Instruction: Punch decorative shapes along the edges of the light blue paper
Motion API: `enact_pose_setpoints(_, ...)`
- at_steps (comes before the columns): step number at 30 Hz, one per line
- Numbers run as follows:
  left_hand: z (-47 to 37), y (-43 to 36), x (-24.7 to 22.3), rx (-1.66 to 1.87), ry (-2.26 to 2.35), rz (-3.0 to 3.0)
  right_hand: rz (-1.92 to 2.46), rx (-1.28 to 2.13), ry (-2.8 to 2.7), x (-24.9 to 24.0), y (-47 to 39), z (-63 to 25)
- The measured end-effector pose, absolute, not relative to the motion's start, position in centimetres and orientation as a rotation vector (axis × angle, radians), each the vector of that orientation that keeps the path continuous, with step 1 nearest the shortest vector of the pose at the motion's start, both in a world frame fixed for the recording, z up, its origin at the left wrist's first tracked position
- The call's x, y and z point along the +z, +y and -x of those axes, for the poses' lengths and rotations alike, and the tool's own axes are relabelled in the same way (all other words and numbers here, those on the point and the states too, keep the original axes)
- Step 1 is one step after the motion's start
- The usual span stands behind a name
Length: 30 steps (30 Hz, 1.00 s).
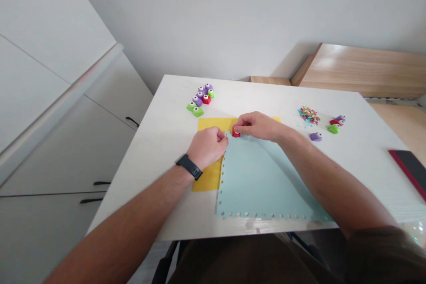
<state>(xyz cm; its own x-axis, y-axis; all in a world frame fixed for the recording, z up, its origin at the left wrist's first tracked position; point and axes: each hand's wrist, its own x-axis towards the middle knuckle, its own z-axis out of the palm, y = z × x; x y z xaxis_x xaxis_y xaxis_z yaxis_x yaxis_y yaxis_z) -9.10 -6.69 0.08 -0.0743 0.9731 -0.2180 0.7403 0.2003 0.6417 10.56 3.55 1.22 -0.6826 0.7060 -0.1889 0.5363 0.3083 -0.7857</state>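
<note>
A light blue sheet [259, 177] with small holes punched along its left and bottom edges lies over a yellow sheet [207, 178] on the white table. My left hand [208, 145], with a dark watch on its wrist, pinches the blue sheet near its top left corner. In my right hand [253, 125] is a small red punch [236, 132], held at the top edge of the blue sheet, just right of that corner. My right fingers partly cover the punch.
Several purple, green and red punches [197, 111] stand at the back left. Colourful paper bits [309, 116] lie at the right, near a purple punch [316, 136] and other punches [333, 129]. A dark notebook [411, 166] with a red edge is at the far right.
</note>
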Motion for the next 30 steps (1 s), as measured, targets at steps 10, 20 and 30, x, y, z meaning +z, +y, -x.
enact_pose_setpoints(10, 9.09, -6.71, 0.14, 0.486, 1.889, -1.642, 1.13, 1.397, -2.334, 0.86, 3.77, -10.54)
enact_pose_setpoints(20, 9.01, -6.79, 0.25, 0.52, 1.903, -1.683, 1.131, 1.396, -2.333, 0.6, 3.7, -10.48)
enact_pose_setpoints(30, 9.11, -7.03, 0.43, 0.549, 1.968, -1.79, 1.181, 1.366, -2.334, 0.35, 3.67, -10.36)
